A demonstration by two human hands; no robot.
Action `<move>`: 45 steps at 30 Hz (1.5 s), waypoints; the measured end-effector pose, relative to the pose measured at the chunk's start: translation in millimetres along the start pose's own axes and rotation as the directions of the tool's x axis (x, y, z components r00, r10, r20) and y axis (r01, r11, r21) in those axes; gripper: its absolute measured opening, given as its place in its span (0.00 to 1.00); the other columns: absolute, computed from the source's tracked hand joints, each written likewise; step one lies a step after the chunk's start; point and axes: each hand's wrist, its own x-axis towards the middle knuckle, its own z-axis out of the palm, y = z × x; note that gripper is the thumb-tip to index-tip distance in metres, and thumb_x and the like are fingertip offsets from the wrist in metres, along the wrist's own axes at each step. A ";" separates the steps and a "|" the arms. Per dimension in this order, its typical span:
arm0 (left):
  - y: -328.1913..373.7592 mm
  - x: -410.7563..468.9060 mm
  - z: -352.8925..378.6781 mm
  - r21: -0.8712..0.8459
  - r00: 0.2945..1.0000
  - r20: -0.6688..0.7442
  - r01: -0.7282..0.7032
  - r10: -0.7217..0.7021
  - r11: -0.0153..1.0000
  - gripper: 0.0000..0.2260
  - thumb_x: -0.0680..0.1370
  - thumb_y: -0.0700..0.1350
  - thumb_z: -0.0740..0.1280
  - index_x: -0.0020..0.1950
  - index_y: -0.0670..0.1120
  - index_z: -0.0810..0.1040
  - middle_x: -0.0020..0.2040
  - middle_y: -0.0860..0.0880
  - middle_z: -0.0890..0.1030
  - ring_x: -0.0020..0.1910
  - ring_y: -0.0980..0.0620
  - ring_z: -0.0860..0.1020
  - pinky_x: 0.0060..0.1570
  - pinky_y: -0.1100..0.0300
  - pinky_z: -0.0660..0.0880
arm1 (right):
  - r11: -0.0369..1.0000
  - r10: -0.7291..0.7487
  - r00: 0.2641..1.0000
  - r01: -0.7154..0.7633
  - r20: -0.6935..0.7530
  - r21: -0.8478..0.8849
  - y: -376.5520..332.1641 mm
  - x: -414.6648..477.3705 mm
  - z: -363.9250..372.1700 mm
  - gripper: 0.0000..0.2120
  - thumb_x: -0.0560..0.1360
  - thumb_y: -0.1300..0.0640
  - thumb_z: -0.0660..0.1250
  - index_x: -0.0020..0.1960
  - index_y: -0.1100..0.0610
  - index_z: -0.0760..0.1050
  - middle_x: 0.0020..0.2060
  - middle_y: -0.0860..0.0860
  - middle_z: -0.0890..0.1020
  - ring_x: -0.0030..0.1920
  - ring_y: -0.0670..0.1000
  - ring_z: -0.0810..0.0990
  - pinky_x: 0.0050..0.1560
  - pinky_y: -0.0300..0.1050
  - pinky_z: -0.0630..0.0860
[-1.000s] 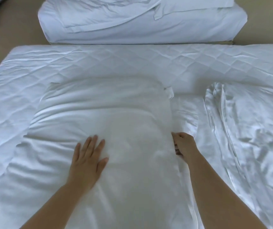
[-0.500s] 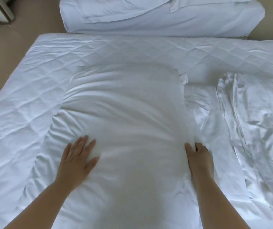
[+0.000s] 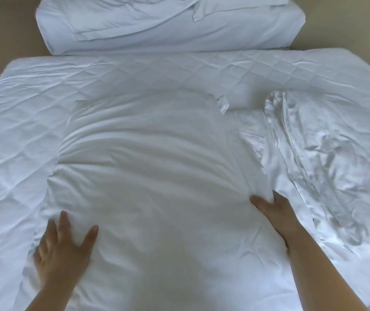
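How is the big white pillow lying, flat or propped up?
Flat: the pillow lies full length on the quilted mattress, left hand resting on it, right hand pinching its edge.

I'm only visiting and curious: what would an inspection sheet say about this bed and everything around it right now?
Surface: quilted mattress cover, white and wrinkled.
Job's things: white pillow lying flat in the middle of the cover, with a small tag at its far right corner.
Clutter: crumpled sheet on the cover, right of the pillow.
Hands: left hand rests flat on the pillow's near left part, fingers straight, slightly blurred; right hand pinches the fabric at the pillow's right edge.
Cables: nothing seen.
Surroundings: bedding bundle, white, beyond the far edge; beige floor at the upper corners.
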 end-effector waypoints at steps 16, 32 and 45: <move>272.0 -118.5 131.7 -0.097 0.571 0.254 -0.788 0.780 0.608 0.36 0.77 0.65 0.38 0.62 0.45 0.76 0.64 0.49 0.76 0.65 0.53 0.70 0.66 0.73 0.48 | 0.514 -0.102 0.962 -0.168 -0.255 -0.841 47.3 100.4 -159.2 0.45 0.72 0.36 0.60 0.75 0.53 0.35 0.75 0.58 0.40 0.74 0.61 0.39 0.70 0.64 0.41; 517.1 -169.5 280.7 -0.636 0.782 0.611 0.392 0.123 0.665 0.28 0.68 0.44 0.74 0.65 0.39 0.69 0.54 0.47 0.77 0.58 0.46 0.76 0.50 0.62 0.74 | 0.649 -0.142 0.987 0.155 0.082 -0.745 115.1 146.2 -238.3 0.26 0.80 0.47 0.49 0.76 0.50 0.46 0.75 0.43 0.46 0.75 0.48 0.50 0.73 0.44 0.53; 451.4 -141.8 127.3 -0.802 0.936 0.217 0.008 0.278 0.597 0.15 0.67 0.40 0.74 0.50 0.46 0.75 0.42 0.48 0.79 0.40 0.51 0.77 0.31 0.63 0.73 | 0.692 -0.541 0.826 0.546 0.161 -0.472 65.3 80.8 -188.9 0.32 0.64 0.41 0.53 0.67 0.48 0.64 0.65 0.46 0.74 0.59 0.47 0.68 0.52 0.40 0.76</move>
